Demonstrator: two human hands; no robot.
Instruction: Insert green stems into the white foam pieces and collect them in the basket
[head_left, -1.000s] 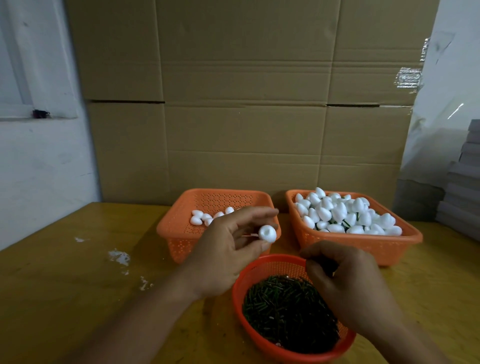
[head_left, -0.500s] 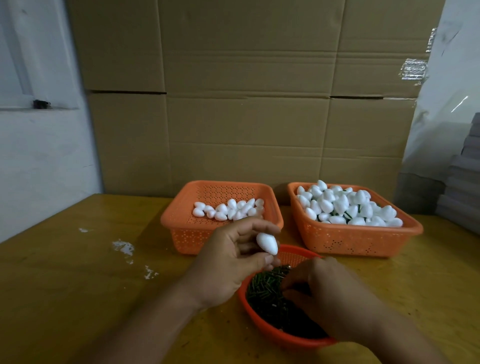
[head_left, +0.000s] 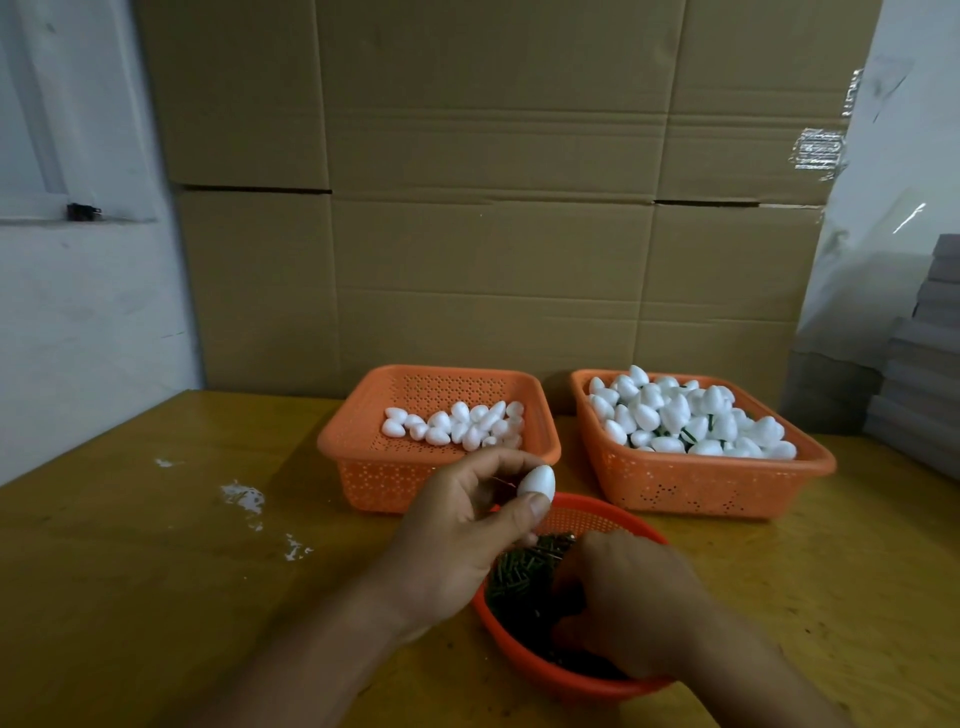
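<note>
Three orange plastic containers stood on the yellow wooden table (head_left: 130, 597): two square perforated baskets at the back and one round bowl at the front. The left square orange basket (head_left: 363, 457) held a shallow layer of plain white egg-shaped foam pieces (head_left: 457, 423), roughly two dozen, gathered toward its right side. The right square orange basket (head_left: 696, 486) was heaped with many more white foam pieces (head_left: 680, 415), too many to count, with a few green stems showing between them. The round orange bowl (head_left: 597, 519) held a dense pile of short dark green stems (head_left: 519, 577), uncountable.

The left hand (head_left: 457, 540) pinched one single white foam egg (head_left: 537, 480) between thumb and forefinger, held just above the bowl's back rim and in front of the left basket. The right hand (head_left: 628, 603) reached down into the stems with fingers curled; whether it gripped a stem I could not tell, since the fingertips were hidden.

Behind the baskets stood a wall of stacked brown cardboard boxes (head_left: 493, 208).
</note>
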